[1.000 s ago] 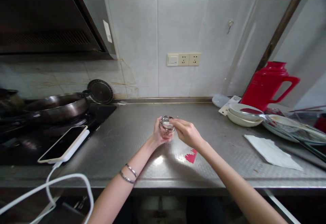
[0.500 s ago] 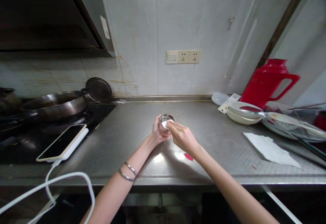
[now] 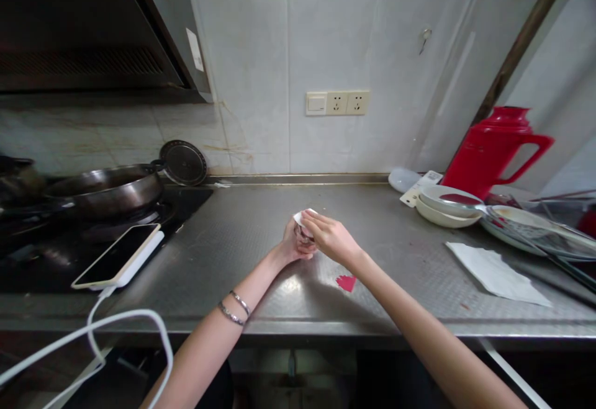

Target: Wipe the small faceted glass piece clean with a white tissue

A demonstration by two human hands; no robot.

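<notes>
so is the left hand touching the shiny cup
Touching: the head view shows the left hand curled around the shiny cup, its fingers against the side.

A single head-worn camera looks forward and down across the steel counter (image 3: 251,210) from above its near edge. It faces the tiled wall (image 3: 335,30) on the far side almost squarely, the socket panel (image 3: 338,103) a little right of the middle. The wide view spans from the range hood (image 3: 84,18) at far left to the red jug (image 3: 496,148) on the right. Left hand (image 3: 292,244) and right hand (image 3: 331,238) appear small near the middle, seen from behind and above.
</notes>
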